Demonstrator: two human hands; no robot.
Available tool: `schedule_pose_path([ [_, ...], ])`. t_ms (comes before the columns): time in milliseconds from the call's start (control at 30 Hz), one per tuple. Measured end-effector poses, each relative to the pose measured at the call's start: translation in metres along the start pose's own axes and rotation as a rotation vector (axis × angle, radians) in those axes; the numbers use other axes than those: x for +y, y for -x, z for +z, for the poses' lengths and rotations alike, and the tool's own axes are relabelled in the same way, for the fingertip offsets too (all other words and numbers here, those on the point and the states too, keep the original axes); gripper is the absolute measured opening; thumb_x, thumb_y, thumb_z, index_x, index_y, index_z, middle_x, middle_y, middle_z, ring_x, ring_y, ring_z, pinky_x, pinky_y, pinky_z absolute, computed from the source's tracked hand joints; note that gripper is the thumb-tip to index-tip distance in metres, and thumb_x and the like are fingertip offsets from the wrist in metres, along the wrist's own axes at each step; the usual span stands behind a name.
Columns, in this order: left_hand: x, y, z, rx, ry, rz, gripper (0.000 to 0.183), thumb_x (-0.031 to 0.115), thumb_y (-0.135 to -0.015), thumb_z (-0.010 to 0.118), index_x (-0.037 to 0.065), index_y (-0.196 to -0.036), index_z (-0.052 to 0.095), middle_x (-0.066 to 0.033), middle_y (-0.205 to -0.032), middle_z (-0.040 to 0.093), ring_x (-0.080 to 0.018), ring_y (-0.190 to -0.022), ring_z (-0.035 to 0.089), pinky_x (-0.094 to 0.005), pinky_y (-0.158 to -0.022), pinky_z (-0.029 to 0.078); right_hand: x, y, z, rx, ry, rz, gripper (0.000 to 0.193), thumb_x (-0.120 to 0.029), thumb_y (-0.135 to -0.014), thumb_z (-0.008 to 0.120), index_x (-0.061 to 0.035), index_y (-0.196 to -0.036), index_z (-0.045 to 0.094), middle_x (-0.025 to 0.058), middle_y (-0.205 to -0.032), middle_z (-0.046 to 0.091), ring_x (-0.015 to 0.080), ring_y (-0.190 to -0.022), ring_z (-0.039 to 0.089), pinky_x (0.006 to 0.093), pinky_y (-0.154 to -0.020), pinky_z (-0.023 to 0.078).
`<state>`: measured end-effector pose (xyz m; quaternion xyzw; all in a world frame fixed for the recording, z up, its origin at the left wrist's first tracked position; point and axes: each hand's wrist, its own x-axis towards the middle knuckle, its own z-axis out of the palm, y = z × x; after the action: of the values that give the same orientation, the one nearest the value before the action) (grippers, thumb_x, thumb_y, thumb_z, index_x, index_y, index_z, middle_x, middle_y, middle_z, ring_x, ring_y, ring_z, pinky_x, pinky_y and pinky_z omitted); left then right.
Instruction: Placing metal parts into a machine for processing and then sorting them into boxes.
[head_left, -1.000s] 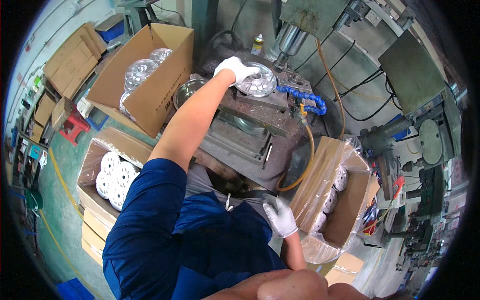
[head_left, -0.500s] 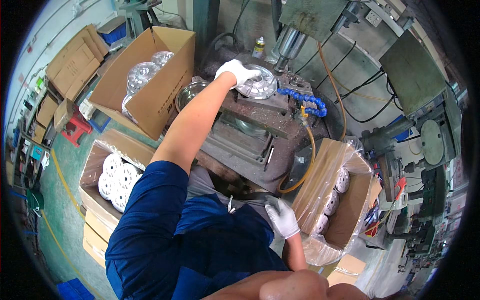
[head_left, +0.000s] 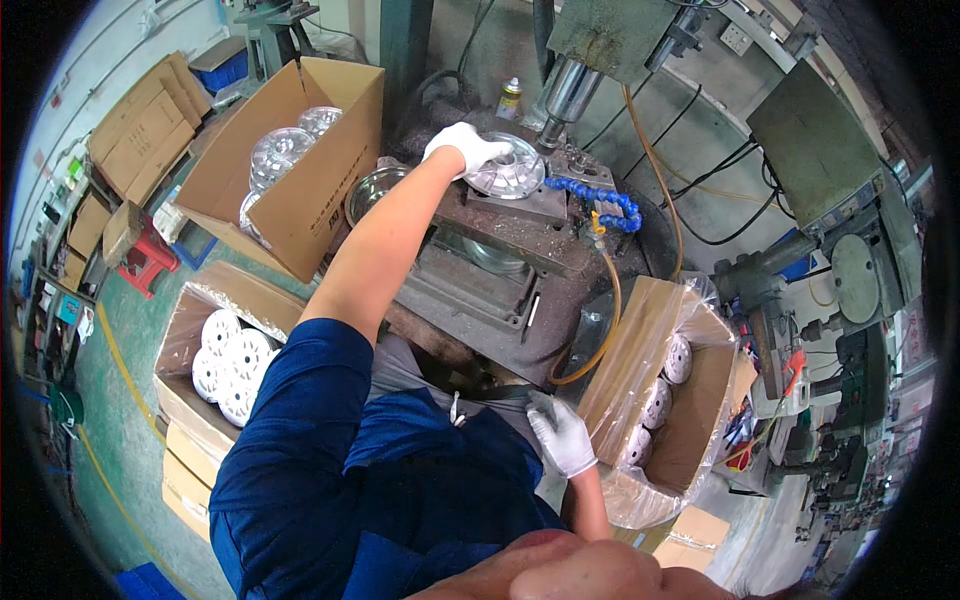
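My left hand [head_left: 465, 150], in a white glove, grips the left side of a shiny metal wheel [head_left: 518, 178] with thumb and fingers toward its hub. The wheel rests on a block of the drilling machine's worktable [head_left: 575, 250]. Right beside it ends a blue segmented coolant hose [head_left: 590, 190]. Above and to the right hangs the machine's steel spindle [head_left: 572, 95], apart from the wheel. Down by my waist, my gloved right hand [head_left: 562, 437] hangs with loosely stretched fingers and holds nothing visible. The underside of the wheel is hidden.
Shiny wheels lie in a tall carton [head_left: 315, 205] at the left. White-looking wheels fill a plastic-lined box [head_left: 175, 375] below it, and more sit in another lined box [head_left: 690, 460] at the right. A metal bowl-like part [head_left: 362, 200] and a spray can [head_left: 509, 100] stand nearby.
The whole view has shifted slightly to the left. My left hand stays on the wheel, and my right hand remains by my waist.
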<state>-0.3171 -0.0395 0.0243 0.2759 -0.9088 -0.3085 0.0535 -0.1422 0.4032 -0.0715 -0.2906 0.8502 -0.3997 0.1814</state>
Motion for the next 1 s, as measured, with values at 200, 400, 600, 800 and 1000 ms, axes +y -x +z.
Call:
schedule_pose_path([
  [200, -0.001, -0.003, -0.002, -0.047, 0.046, 0.017, 0.096, 0.073, -0.071, 0.072, -0.007, -0.125, 0.067, -0.0269, -0.128, 0.066, -0.0363, -0.119, 0.065, -0.0392, -0.102, 0.05, -0.01, 0.007, -0.005, 0.003, 0.054, 0.031, 0.035, -0.021, -0.098, 0.067, 0.0015, -0.124, 0.066, 0.0201, -0.117, 0.07, 0.0294, -0.108, 0.069, 0.0361, -0.095, 0.052],
  [400, -0.002, -0.002, 0.009, 0.209, 0.157, -0.03, 0.09, 0.072, -0.085, 0.058, -0.006, -0.128, 0.064, -0.0273, -0.131, 0.063, -0.0376, -0.123, 0.062, -0.0407, -0.105, 0.047, -0.014, 0.014, -0.007, 0.017, 0.05, 0.046, 0.034, -0.02, -0.097, 0.067, 0.0016, -0.124, 0.066, 0.0213, -0.119, 0.07, 0.0311, -0.11, 0.069, 0.0361, -0.095, 0.052],
  [600, -0.026, 0.017, 0.002, 0.457, 0.113, 0.009, 0.051, 0.049, -0.1, 0.045, 0.008, -0.117, 0.07, -0.0212, -0.122, 0.068, -0.0403, -0.119, 0.062, -0.0479, -0.102, 0.048, -0.009, 0.019, -0.005, 0.074, 0.074, -0.077, 0.035, -0.024, -0.095, 0.069, -0.0045, -0.124, 0.066, 0.02, -0.105, 0.07, 0.0346, -0.094, 0.071, 0.041, -0.082, 0.056],
  [800, -0.136, 0.133, 0.0, -0.124, 1.409, -0.085, 0.033, 0.023, -0.104, 0.053, -0.001, -0.125, 0.064, -0.0119, -0.103, 0.071, -0.018, -0.088, 0.069, -0.0309, -0.078, 0.057, -0.037, 0.015, -0.027, 0.142, 0.095, -0.003, 0.047, -0.022, -0.089, 0.076, -0.0096, -0.133, 0.063, 0.0164, -0.098, 0.068, 0.0288, -0.085, 0.07, 0.0401, -0.078, 0.057],
  [1000, -0.102, 0.259, 0.09, -1.114, 1.686, -0.314, 0.038, 0.041, -0.105, 0.052, 0.003, -0.114, 0.057, -0.0038, -0.074, 0.056, -0.0129, -0.051, 0.048, -0.026, -0.046, 0.04, -0.092, -0.038, -0.03, 0.085, 0.114, -0.629, 0.061, -0.022, -0.086, 0.072, -0.0102, -0.142, 0.049, 0.0192, -0.13, 0.055, 0.037, -0.104, 0.066, 0.0455, -0.084, 0.057],
])
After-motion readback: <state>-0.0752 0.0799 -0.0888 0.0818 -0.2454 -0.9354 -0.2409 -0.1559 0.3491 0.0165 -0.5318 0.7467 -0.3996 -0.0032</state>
